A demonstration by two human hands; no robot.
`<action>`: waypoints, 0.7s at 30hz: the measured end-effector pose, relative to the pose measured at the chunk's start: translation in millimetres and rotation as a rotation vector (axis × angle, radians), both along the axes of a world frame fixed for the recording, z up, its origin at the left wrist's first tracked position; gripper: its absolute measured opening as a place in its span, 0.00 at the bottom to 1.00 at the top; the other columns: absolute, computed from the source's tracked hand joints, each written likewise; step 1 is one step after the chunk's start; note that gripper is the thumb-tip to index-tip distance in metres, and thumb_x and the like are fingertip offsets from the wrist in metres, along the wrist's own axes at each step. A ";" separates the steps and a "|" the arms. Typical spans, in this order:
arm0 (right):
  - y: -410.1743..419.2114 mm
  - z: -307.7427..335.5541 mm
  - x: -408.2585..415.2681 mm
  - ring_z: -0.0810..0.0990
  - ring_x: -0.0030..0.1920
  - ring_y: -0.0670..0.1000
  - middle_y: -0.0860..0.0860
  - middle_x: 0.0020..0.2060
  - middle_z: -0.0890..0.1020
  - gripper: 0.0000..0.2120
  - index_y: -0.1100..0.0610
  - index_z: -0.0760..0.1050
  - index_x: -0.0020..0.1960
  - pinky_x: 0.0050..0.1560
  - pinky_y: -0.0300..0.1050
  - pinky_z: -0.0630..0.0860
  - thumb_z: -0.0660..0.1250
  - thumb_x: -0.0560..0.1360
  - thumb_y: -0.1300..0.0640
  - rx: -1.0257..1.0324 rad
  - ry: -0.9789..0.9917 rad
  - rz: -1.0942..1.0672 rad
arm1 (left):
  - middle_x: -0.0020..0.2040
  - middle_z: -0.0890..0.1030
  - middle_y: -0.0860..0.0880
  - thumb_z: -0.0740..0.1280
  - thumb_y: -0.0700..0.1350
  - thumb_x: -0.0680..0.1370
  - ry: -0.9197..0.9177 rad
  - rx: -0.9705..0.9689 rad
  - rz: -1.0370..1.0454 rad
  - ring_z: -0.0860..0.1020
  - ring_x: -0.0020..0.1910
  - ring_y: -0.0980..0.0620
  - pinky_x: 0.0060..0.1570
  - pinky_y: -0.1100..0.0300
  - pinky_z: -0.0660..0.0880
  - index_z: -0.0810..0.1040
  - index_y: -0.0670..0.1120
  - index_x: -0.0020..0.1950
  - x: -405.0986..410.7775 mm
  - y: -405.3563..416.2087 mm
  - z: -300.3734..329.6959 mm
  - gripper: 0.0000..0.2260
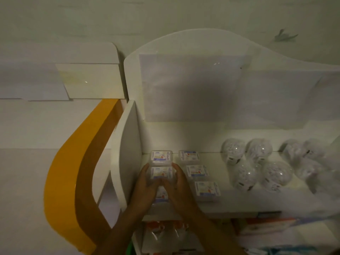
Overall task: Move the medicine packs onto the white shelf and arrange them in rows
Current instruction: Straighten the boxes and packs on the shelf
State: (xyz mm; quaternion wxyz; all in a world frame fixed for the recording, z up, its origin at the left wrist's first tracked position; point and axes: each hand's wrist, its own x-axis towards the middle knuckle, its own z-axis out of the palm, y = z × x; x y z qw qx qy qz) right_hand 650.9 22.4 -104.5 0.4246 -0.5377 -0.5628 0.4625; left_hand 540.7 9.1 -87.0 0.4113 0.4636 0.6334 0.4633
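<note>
Dim light falls over a pale wall [55,24] and, against it, the white shelf [239,203] with its tall curved back panel [193,80] and a rounded side panel [127,153] at the left end. Beside that end, a broad yellow band [60,181] sweeps down in a curve, with a brown band [88,181] just inside it. On the right half of the shelf surface sits a cluster of clear domed containers [257,162], some of them blurred at the frame's edge. Toward the left, the medicine packs [197,171] — small clear boxes with printed labels — lie flat in two lines running from the back of the shelf to its front edge. Three packs make up the right line, set near one another with narrow gaps between them. The left line runs close to the side panel; its rearmost pack lies uncovered, while the nearer ones are partly hidden by the person's hands. The left hand [145,186] and the right hand [176,184] cup the middle pack [161,173] from either side — fingers curled against its edges, thumbs nearly meeting over the pack just in front. Below the shelf's front edge, orange-and-white packaging [266,225] shows dimly on a lower level.
</note>
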 end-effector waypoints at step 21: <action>29.3 10.6 -7.2 0.67 0.69 0.48 0.49 0.74 0.65 0.26 0.48 0.51 0.78 0.65 0.45 0.69 0.55 0.83 0.51 -0.102 0.048 0.066 | 0.64 0.75 0.51 0.58 0.42 0.82 -0.098 0.019 0.091 0.77 0.59 0.49 0.58 0.47 0.77 0.63 0.53 0.74 9.7 21.9 2.0 0.20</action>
